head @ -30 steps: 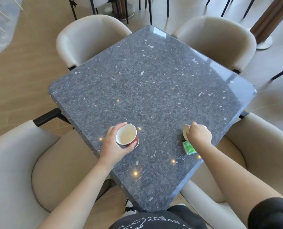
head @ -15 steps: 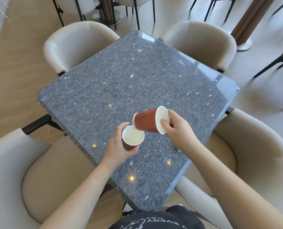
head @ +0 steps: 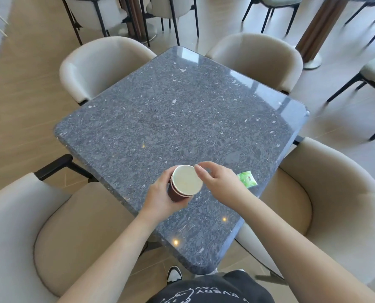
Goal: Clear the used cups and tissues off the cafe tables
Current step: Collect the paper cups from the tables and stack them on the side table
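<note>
— Cups (head: 185, 184)?
— Nested, gripped in the left hand (head: 160, 196) above the table's (head: 182, 119) near corner.
— Right hand (head: 220, 182)?
— Loosely open beside the rim, holding nothing; green packet (head: 246, 179) lies just right.

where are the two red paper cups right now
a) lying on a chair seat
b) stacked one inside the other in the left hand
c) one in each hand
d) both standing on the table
b: the red paper cups sit nested, two rims showing, gripped by the left hand above the table, while the right hand holds nothing beside them.
</note>
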### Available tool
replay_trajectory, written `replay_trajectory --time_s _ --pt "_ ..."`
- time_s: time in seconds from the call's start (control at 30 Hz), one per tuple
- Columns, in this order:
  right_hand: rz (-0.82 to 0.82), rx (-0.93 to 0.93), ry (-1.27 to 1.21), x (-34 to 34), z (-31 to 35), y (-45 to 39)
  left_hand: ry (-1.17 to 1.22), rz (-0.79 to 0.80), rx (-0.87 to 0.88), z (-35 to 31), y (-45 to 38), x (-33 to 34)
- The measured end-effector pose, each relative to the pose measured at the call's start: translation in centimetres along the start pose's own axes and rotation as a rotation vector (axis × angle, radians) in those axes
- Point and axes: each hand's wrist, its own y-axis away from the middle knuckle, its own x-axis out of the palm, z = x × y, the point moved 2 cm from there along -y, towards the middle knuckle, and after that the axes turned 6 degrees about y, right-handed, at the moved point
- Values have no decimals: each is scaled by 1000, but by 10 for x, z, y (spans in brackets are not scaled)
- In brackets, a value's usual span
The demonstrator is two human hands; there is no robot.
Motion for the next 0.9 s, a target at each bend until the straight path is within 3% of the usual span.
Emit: replay_trajectory --time_s 0.17,0.4,0.5,0.8,0.9 --pt "-66 15 21 7 10 23 9 30 29 -5 12 -6" --pt "12 -147 45 40 27 57 13 110 28 -8 33 -10" --pt "-31 -164 36 56 31 72 35 147 42 -7 40 -12" --pt "-73 -69 -174 66 19 106 62 275 87 -14 62 -7" --pt "-174 -35 -298 58 11 120 81 302 119 -25 65 -1"
